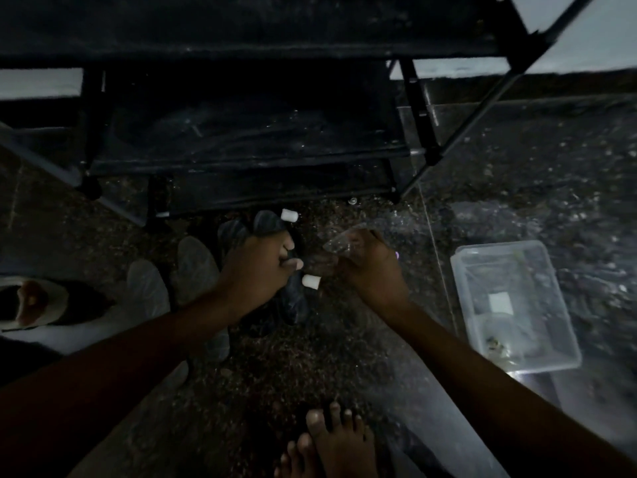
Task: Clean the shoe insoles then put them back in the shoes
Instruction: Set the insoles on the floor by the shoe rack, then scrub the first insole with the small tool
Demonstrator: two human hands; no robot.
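The scene is dim. My left hand is closed around a dark insole whose tip sticks out above the fist and whose other end hangs below it. Small white pieces show at its tip and by my thumb. A second dark insole lies just left of it. My right hand grips a clear plastic object; I cannot tell what it is. Two pale insoles lie on the floor to the left. A white shoe sits at the far left edge.
A black shoe rack stands across the top, its legs on the speckled floor. A clear plastic tub with small bits inside sits at the right. My bare feet are at the bottom.
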